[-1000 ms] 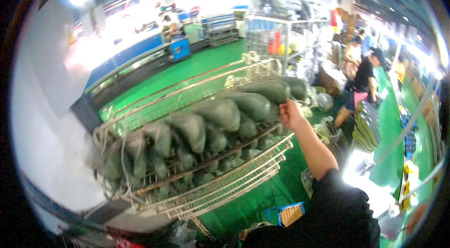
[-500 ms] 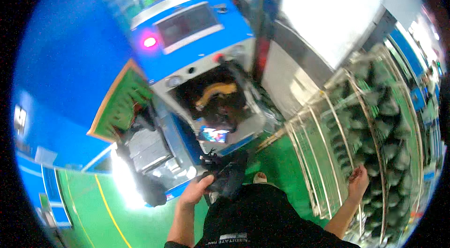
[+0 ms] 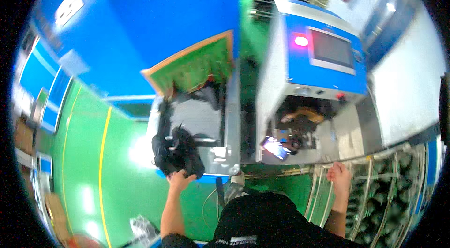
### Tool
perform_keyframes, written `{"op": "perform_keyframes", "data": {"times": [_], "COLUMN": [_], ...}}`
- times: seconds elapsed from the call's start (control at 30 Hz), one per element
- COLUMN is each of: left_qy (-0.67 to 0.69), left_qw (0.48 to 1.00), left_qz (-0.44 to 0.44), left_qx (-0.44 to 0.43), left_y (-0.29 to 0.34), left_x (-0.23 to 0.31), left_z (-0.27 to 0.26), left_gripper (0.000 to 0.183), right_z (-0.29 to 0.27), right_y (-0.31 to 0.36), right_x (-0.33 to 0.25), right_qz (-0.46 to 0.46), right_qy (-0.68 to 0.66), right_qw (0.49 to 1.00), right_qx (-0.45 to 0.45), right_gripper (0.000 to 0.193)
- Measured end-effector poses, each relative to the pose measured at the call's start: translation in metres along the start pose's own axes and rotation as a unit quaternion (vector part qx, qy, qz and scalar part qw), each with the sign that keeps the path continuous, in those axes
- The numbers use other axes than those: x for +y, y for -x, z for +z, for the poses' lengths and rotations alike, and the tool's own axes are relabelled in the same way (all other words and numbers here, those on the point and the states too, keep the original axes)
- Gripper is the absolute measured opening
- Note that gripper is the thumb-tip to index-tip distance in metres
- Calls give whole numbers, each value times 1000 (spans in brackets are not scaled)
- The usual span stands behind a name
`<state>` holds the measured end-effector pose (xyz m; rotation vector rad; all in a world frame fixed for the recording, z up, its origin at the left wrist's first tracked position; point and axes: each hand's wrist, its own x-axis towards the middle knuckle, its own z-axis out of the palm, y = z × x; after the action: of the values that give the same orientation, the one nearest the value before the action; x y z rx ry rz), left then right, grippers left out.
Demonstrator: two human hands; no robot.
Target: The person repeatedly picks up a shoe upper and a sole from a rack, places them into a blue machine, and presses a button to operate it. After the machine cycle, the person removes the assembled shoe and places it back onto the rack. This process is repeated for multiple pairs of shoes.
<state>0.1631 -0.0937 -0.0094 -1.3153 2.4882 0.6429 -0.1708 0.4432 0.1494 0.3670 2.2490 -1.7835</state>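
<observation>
My left hand (image 3: 180,178) grips a limp black piece (image 3: 188,156) that looks like a shoe upper, at the near left corner of a conveyor. Beside that piece lies another black bundle (image 3: 164,159), partly overlapped and blurred. The conveyor's grey belt (image 3: 194,119) runs under a green fringed curtain in an orange frame (image 3: 192,67). My right hand (image 3: 338,175), fingers curled in and nothing visible in them, hangs apart, between the machine front and a wire rack (image 3: 365,191).
A blue and white machine (image 3: 323,51) with a screen and red light stands right of the conveyor. In its dark opening sits a curved yellow-brown part (image 3: 304,114); a lit phone (image 3: 275,148) lies at its front. Black shoe-like items fill the rack. A plastic bag (image 3: 143,229) lies on the floor.
My view has swung left toward the conveyor. The left hand has carried the black piece from in front of my body to the conveyor's near corner. My right hand stays near the rack, fingers curled.
</observation>
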Motion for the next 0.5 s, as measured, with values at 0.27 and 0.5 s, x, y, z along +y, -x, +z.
{"op": "perform_keyframes", "data": {"times": [0.27,0.5], "left_qy": [63,25], "left_qw": [987,987], "left_qz": [-112,-145], "left_qx": [101,64], "left_y": [30,201], "left_x": [-4,-32], "left_z": [13,17], "left_gripper": [60,65], "right_z": [61,81], "right_y": [-10,-27], "right_x": [-2,-10], "right_qz": [-132,-110], "right_qy": [451,542], "right_qw": [818,764], "right_qx": [-333,-333], "right_gripper": [50,56]}}
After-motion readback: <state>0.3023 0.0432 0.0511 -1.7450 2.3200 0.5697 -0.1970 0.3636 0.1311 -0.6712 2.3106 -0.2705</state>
